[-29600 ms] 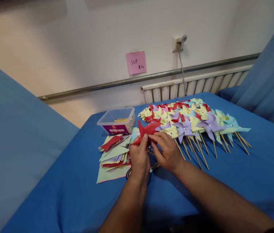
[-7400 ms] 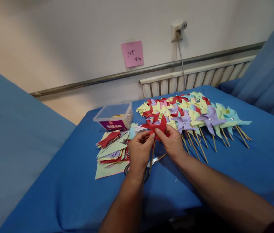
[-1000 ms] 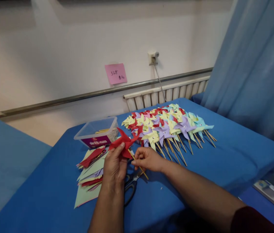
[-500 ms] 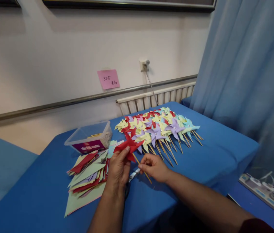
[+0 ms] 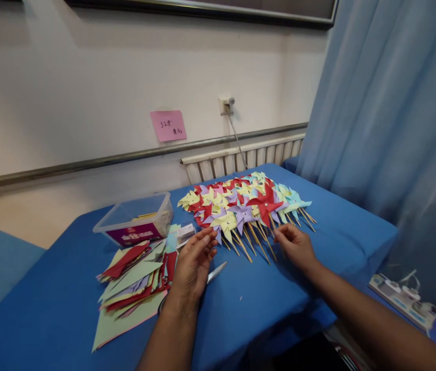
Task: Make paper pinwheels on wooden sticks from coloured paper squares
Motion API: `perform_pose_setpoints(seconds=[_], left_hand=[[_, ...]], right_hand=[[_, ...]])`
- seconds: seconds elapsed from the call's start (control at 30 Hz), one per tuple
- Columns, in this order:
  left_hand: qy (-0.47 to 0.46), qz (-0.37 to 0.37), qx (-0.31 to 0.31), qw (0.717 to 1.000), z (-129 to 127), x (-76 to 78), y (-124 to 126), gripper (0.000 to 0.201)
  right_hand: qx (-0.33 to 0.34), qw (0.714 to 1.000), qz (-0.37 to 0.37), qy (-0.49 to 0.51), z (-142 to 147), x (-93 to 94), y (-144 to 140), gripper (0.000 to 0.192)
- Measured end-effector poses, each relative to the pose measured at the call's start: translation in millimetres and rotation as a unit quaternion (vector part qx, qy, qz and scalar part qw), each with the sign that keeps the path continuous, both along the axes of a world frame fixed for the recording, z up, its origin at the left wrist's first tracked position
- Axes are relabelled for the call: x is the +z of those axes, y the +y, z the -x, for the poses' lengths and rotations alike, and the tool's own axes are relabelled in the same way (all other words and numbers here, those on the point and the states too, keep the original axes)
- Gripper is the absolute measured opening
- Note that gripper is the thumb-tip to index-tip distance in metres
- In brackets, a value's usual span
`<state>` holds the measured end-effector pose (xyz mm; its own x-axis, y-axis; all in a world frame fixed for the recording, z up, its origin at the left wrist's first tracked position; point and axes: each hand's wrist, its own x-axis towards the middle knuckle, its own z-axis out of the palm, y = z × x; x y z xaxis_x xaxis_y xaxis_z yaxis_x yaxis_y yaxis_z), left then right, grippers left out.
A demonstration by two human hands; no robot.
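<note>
A red paper pinwheel [image 5: 266, 204] lies over the front of the pile of pinwheels [image 5: 228, 222] in yellow, purple, red and light blue, all on wooden sticks. My right hand [image 5: 296, 245] pinches the lower end of the red pinwheel's stick between thumb and fingertips. Left of it, my left hand [image 5: 194, 265] hovers over the table with loosely curled fingers apart and nothing in them. Scissors [image 5: 217, 272] lie beside my left hand, their handles mostly hidden behind my wrist.
A clear plastic box [image 5: 136, 219] with wooden sticks stands at the back left. Stacked coloured paper pieces [image 5: 136, 283] lie in front of it. A small white box [image 5: 185, 233] sits beside the pile. The blue-covered table [image 5: 249, 319] meets a wall with a radiator [image 5: 256, 154].
My right hand has carried the red pinwheel rightward and away from me onto the pile. My left hand has let go of the pinwheel and stays near the scissors. The view has shifted slightly.
</note>
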<state>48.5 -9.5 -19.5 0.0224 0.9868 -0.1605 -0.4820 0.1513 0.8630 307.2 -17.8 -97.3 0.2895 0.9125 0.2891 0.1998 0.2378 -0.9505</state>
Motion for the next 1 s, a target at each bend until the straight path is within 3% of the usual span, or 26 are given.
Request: perform_pose_setpoints(seconds=[0.1,0.17,0.43,0.7,1.0], left_hand=[[0.003,0.008,0.006,1.000,-1,-1.7,1,0.035],[0.007,0.012,0.003,1.000,-2,-2.7,1,0.035],[0.014,0.015,-0.001,1.000,-3,-4.7,1,0.033],[0.019,0.013,-0.009,1.000,0,-9.1,4,0.032],[0.023,0.007,-0.004,1.000,1,-9.3,5,0.029]], right_hand=[[-0.064,0.997,-0.002,-0.037,-34,-9.8,7,0.028],[-0.074,0.995,0.004,-0.063,-41,-15.6,9,0.029],[-0.043,0.985,0.052,-0.160,-9,-18.9,15,0.026],[-0.092,0.964,0.077,-0.237,-12,-14.3,21,0.025],[-0.092,0.962,0.050,-0.254,-8,-18.5,18,0.023]])
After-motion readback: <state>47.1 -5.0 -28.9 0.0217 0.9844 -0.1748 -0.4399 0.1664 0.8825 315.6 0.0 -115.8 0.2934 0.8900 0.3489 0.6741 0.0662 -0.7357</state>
